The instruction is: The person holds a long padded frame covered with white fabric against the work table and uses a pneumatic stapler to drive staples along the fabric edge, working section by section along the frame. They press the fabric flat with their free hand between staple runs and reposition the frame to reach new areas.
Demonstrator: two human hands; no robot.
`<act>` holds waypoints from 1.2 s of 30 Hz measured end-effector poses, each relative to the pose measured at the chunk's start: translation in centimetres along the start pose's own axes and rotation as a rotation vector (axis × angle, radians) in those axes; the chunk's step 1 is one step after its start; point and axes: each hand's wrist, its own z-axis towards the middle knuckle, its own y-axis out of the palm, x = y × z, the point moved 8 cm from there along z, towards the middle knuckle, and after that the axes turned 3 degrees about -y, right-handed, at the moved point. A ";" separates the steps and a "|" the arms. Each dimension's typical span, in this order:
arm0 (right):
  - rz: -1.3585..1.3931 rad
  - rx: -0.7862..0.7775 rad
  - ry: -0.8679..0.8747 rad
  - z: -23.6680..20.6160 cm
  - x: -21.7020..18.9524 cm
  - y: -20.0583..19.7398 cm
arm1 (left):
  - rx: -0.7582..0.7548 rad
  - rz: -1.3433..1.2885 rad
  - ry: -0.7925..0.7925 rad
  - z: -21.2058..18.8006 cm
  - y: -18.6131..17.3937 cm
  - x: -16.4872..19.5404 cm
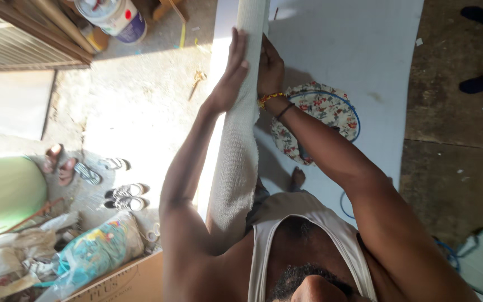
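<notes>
A long roll of off-white coarse fabric (236,156) stands upright against my chest and reaches up past the frame's top. My left hand (231,70) lies flat along the roll's left side, fingers stretched upward. My right hand (270,68), with a beaded bracelet and a dark band at the wrist, clasps the roll's right side, partly hidden behind it. The two hands hold the roll between them. Below lies a large white sheet (364,50) spread on the floor.
A round floral cloth with a blue rim (322,114) lies on the sheet. A paint bucket (115,17) stands at top left. Sandals (60,165), sneakers (127,197), stuffed bags (93,251) and a cardboard box (124,279) crowd the left. Another person's feet (479,84) are at the right edge.
</notes>
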 end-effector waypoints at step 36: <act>0.044 -0.108 -0.074 -1.0 -1.1 1.0 | 0.076 -0.422 0.163 3.2 -0.8 -4.6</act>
